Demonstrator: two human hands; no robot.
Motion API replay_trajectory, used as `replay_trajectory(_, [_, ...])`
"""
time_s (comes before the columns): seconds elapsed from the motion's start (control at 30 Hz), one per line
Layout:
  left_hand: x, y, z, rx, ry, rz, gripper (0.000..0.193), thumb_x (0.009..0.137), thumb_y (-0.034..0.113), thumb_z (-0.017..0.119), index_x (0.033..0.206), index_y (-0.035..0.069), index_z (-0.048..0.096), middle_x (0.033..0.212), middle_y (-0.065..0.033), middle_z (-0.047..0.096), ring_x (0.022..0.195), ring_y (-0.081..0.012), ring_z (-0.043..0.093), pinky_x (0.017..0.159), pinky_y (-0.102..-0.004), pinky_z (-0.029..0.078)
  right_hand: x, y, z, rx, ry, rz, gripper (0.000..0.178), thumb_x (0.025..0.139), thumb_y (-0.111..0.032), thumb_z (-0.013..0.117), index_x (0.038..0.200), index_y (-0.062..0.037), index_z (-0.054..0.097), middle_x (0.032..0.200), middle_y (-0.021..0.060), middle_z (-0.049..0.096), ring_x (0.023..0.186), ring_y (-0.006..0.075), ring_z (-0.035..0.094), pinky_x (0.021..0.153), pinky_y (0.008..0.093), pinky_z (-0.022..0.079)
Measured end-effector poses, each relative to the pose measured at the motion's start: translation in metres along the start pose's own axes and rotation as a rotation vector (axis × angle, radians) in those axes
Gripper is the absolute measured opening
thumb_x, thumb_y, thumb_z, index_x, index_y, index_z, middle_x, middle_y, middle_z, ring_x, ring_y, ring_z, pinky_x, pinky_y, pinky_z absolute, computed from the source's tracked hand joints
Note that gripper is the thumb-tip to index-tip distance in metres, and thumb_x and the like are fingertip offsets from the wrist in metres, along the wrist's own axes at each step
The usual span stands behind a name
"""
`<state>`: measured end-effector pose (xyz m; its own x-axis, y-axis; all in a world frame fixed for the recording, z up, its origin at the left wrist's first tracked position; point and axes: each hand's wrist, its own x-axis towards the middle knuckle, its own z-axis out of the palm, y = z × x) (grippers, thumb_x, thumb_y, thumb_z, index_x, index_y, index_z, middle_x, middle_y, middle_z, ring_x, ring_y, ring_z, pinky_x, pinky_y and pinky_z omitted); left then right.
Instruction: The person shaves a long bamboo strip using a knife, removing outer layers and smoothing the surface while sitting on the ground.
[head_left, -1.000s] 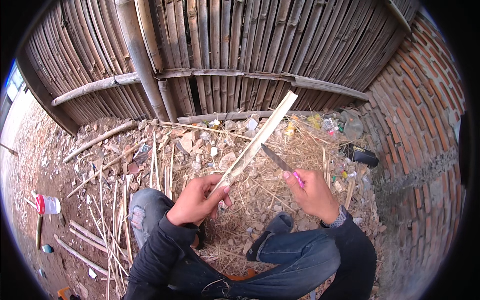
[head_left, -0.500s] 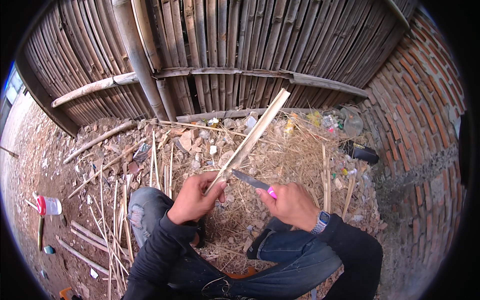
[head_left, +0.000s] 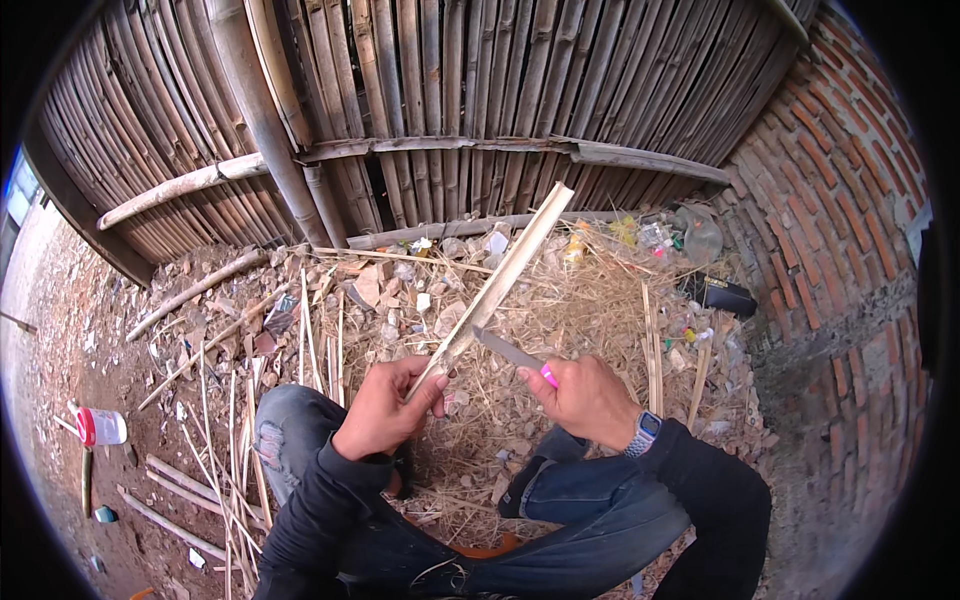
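The left hand point(head_left: 385, 412), closed around the bamboo strip point(head_left: 497, 288), could be cut if the knife point(head_left: 510, 352), gripped in the right hand point(head_left: 585, 398), is slipped toward it.

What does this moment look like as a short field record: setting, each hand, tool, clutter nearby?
setting: dirt yard, bamboo fence, brick wall
left hand: grips lower end of a split bamboo strip, tilted up and away
right hand: holds a knife with pink handle, blade tip at the strip
posture: seated, knees in jeans
ground: straw, thin bamboo slivers, red-and-white container at far left
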<state>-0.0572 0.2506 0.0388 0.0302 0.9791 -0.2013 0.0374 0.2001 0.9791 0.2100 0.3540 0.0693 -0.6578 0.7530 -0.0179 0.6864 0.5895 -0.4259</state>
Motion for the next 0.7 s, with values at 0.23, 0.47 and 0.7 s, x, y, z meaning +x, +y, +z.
replay_trajectory(0.23, [-0.006,0.014,0.005,-0.071,-0.034,-0.057,0.021,0.108,0.018,0.062,0.096,0.002,0.068,0.068,0.0027,0.064,0.048,-0.0022,0.048,0.045,-0.0227,0.034,0.021,0.098,-0.044,-0.089,0.442,0.211,0.065,0.11,-0.042,0.05,0.065,0.0041,0.059,0.052,0.0248,0.05,0.049,0.0415,0.056,0.051,0.0518,0.039])
replay_trajectory(0.47, [0.001,0.007,0.006,-0.091,-0.066,-0.037,0.017,0.108,0.016,0.061,0.109,0.001,0.069,0.07,0.0015,0.065,0.047,-0.0024,0.046,0.043,-0.0224,0.033,-0.007,0.011,-0.029,0.091,0.11,0.005,0.061,0.107,-0.041,0.057,0.063,0.0015,0.056,0.053,0.0242,0.051,0.048,0.0427,0.054,0.05,0.0516,0.039])
replay_trajectory(0.7, [-0.011,0.021,0.005,-0.173,-0.151,-0.071,0.02,0.109,0.018,0.061,0.113,0.001,0.07,0.07,0.0017,0.063,0.047,-0.0028,0.045,0.044,-0.0219,0.032,0.025,0.087,-0.058,0.014,0.484,0.252,0.066,0.109,-0.045,0.051,0.063,0.0028,0.054,0.051,0.0218,0.047,0.046,0.0383,0.048,0.05,0.0493,0.037])
